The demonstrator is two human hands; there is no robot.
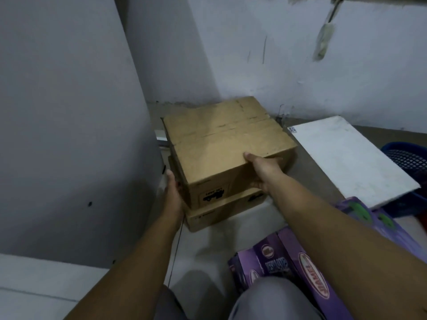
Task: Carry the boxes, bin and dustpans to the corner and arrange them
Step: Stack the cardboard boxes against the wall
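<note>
Corner at 12 o'clock: brown cardboard box (227, 148) sits stacked on a flatter carton (221, 212), both hard by the wall (69, 135). Right hand (263, 170) grips the top box's near-right edge, thumb over the top, fingers curled down the side. Left hand (172, 192) lies flat against its left face, fingers straight. Judged partway: two boxes placed, top one being squared. Left to move, at 4 o'clock: purple cartons (288, 257), blue mesh bin (409, 162) under a white board (353, 158). No dustpans seen. Writing: purple carton's red oval reads roughly "MAMEE"; box stamp illegible.
</note>
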